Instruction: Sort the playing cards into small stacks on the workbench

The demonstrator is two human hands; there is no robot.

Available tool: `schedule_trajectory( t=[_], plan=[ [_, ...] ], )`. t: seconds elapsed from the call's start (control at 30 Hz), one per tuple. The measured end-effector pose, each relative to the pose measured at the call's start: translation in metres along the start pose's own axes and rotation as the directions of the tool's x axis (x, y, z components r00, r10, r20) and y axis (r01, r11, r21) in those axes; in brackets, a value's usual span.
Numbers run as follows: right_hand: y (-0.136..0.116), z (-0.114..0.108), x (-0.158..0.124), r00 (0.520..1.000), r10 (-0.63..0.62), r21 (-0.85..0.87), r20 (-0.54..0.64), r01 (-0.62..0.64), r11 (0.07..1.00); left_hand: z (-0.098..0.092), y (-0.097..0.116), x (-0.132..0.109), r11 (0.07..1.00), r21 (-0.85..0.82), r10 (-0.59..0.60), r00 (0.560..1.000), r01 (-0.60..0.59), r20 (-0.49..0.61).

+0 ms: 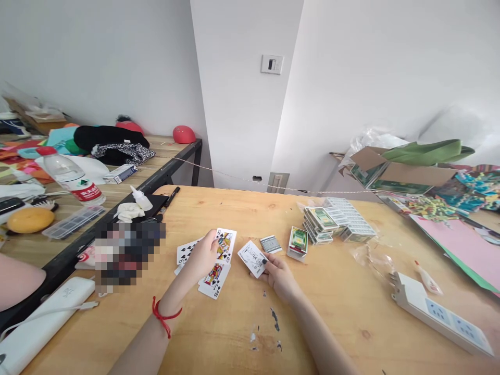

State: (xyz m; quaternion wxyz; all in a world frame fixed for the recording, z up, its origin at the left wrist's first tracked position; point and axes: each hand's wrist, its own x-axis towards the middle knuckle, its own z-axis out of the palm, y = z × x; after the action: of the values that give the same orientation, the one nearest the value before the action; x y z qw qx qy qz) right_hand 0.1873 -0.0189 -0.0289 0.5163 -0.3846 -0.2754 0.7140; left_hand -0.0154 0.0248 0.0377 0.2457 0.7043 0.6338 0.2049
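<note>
While the left hand (206,256) holds a queen (227,248) and the right hand (280,279) a joker (251,258), open tabletop (253,214) reaches the far edge (250,195).

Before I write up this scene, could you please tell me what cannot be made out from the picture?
All in the head view:
Face-up cards: partly hidden by the left hand and one another; their number is unclear.
Right hand: the joker card hides anything directly behind it.
Pixelated patch: coarse blocks mask what lies there.
Card boxes: lettering too small.
Power bank: near end cut off by the left edge.
</note>
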Motion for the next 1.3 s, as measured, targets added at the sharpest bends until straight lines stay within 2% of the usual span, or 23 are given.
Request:
schedule_trajectory(
  t=[0.1,0.17,0.33,0.5,0.57,0.63,0.67,0.73,0.83,1.0,1.17,1.3],
  plan=[
    [0.001,0.002,-0.001,1.0,-0.013,0.02,0.014,0.013,1.0,0.018,0.009,-0.005,0.954,-0.298,0.082,0.988,-0.039,0.131],
    [0.001,0.003,-0.002,0.999,-0.01,0.002,0.039,0.01,1.0,0.032,0.014,-0.009,0.93,-0.355,0.146,0.98,-0.09,0.135],
    [-0.001,0.007,-0.006,0.996,0.0,0.019,0.088,-0.002,1.0,0.054,0.017,-0.015,0.953,-0.249,0.17,0.985,-0.173,-0.034],
    [0.002,0.01,-0.006,0.995,0.008,0.064,0.096,-0.014,0.998,0.063,0.011,-0.019,0.954,-0.164,0.212,0.952,-0.251,-0.222],
    [0.004,0.009,-0.004,0.999,-0.009,0.084,0.043,0.005,0.996,0.067,0.009,-0.019,0.946,-0.205,0.184,0.938,-0.25,-0.295],
    [0.007,0.008,-0.002,1.0,-0.028,0.116,-0.012,0.029,0.993,0.071,0.009,-0.02,0.914,-0.348,0.092,0.941,-0.209,-0.325],
    [0.007,0.008,-0.001,0.999,-0.037,0.135,-0.033,0.041,0.99,0.073,0.009,-0.02,0.875,-0.452,0.037,0.954,-0.175,-0.298],
    [0.007,0.007,-0.001,0.997,-0.051,0.163,-0.056,0.059,0.985,0.075,0.01,-0.021,0.751,-0.656,-0.033,0.986,-0.082,-0.161],
    [0.005,0.009,-0.002,0.998,-0.055,0.166,-0.037,0.06,0.984,0.074,0.01,-0.021,0.616,-0.787,-0.033,0.999,0.046,0.033],
    [0.004,0.011,-0.003,0.999,-0.024,0.077,0.047,0.02,0.997,0.07,0.007,-0.022,0.566,-0.817,-0.083,0.993,0.112,0.079],
    [0.007,0.01,-0.002,0.996,-0.084,-0.021,-0.021,0.083,0.996,0.069,0.007,-0.021,0.506,-0.838,-0.077,0.978,0.205,0.193],
    [0.008,0.007,0.0,0.991,-0.128,-0.046,-0.05,0.126,0.991,0.072,0.008,-0.02,0.458,-0.86,-0.055,0.973,0.223,0.223]
  ],
)
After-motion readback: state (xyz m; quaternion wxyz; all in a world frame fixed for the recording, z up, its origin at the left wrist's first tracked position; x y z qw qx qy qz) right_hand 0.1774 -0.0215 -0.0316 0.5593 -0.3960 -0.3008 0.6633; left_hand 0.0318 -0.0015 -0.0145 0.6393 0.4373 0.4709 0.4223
